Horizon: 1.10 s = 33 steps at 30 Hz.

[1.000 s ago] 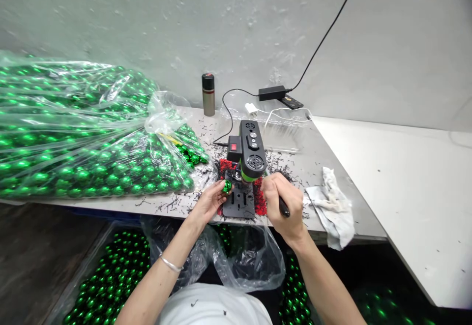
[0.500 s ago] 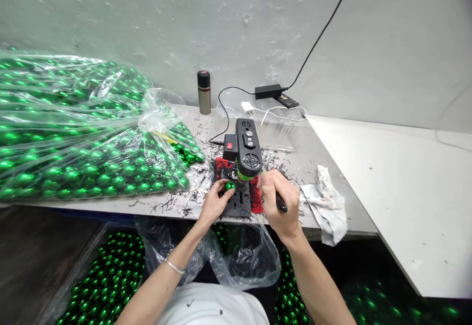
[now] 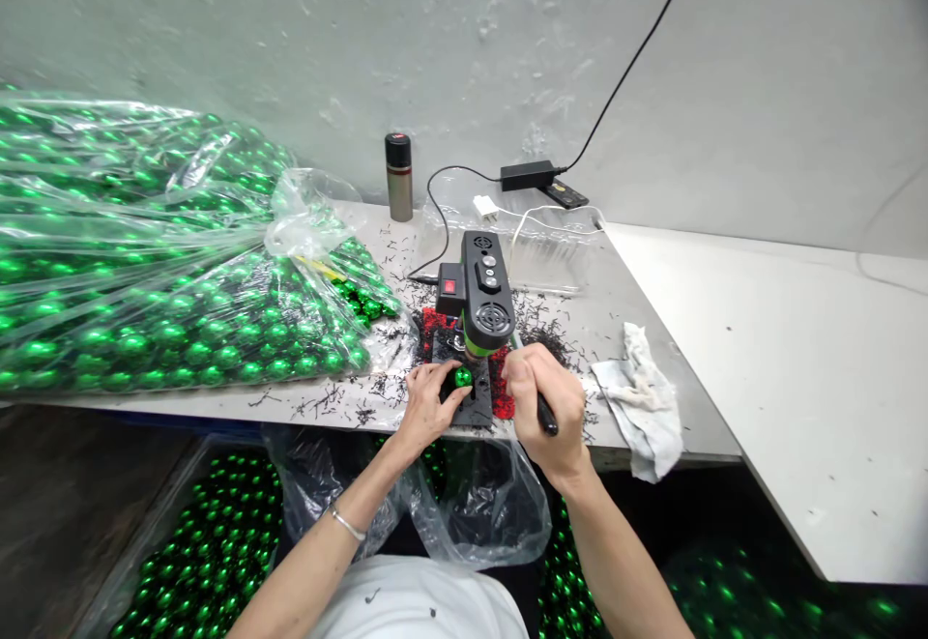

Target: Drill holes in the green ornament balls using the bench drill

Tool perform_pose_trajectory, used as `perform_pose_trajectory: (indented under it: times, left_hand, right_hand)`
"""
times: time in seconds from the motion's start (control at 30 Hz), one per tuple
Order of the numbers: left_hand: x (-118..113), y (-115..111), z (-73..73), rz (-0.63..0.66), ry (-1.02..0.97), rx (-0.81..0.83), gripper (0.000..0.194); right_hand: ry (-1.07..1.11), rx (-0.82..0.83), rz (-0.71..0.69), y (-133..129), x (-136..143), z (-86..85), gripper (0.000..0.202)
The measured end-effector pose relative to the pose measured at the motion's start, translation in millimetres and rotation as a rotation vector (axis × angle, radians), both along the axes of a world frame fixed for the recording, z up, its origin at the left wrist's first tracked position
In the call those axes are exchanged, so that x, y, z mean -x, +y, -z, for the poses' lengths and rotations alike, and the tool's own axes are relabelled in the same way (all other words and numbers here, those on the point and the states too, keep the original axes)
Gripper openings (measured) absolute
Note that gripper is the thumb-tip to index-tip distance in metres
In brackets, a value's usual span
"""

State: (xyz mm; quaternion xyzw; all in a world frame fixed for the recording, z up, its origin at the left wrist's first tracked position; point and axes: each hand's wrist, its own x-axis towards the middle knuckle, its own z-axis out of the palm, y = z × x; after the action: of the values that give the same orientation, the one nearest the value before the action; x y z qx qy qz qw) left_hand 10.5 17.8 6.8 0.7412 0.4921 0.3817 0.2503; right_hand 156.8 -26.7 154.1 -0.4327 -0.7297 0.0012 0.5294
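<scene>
Production workshop: benchtop drill press (image 3: 487,293), worktable (image 3: 616,305) littered with black scraps (image 3: 547,337), bulk plastic bag of shiny green balls (image 3: 145,301).

It's bright in here, a cool, fairly even light, seemingly from overhead, with the white tabletop (image 3: 797,378) on the right the palest patch. Hard streaks of glare run over the clear plastic bag (image 3: 145,233), and the wall (image 3: 449,49) takes a faint green tint behind it. Under the bench (image 3: 616,301) it drops nearly to black; the floor (image 3: 65,494) is murky. Both left hand (image 3: 433,402) and right hand (image 3: 547,407) look fairly crisp, while the lower-right green balls (image 3: 775,608) go smeary and the edges stretch wide.
</scene>
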Motion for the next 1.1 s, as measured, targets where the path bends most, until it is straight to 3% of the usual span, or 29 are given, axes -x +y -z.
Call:
perform_pose_trajectory:
  times: [0.4, 0.67, 0.9, 1.0, 1.1]
  left_hand:
    - [-1, 1, 7.1, 0.010, 0.013, -0.087, 0.030]
    - [-2, 0, 5.7, 0.031, 0.009, -0.113, 0.030]
    - [-3, 0, 6.8, 0.036, -0.031, -0.062, 0.032]
    - [-5, 2, 6.9, 0.018, -0.041, -0.040, 0.031]
    - [-5, 2, 4.8, 0.002, -0.062, -0.037, 0.031]
  right_hand:
    - [-0.038, -0.244, 0.026, 9, -2, 76.6, 0.023]
    - [0.099, -0.337, 0.073, 18, 2, 109.9, 0.026]
    - [0.017, -0.317, 0.042, 18, 1, 100.5, 0.029]
    - [0.084, -0.265, 0.039, 11, 3, 79.6, 0.027]
    - [0.197, -0.092, 0.030, 3, 6, 47.1, 0.029]
